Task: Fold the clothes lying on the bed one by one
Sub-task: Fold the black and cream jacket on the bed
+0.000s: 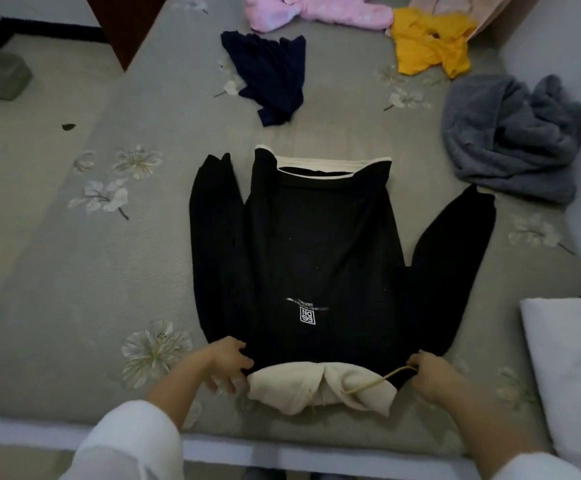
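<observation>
Filling most of the view, a grey bed (74,271) with a pale flower print is carrying every garment, its near edge running across the bottom, a white pillow (569,375) lying at the right. A black sweatshirt (316,244) is lying flat in the middle, sleeves angling away, cream hood (320,389) bunching nearest the person. Farther off, a grey garment (510,140), a navy one (271,77), a yellow one (427,46) and a pink one (316,8) are sitting crumpled. The left hand (226,365) is touching the sweatshirt's left shoulder, fingers spreading apart, gripping nothing. The right hand (431,375) is pinching closed on the yellow drawstring (375,381) at the right shoulder.
</observation>
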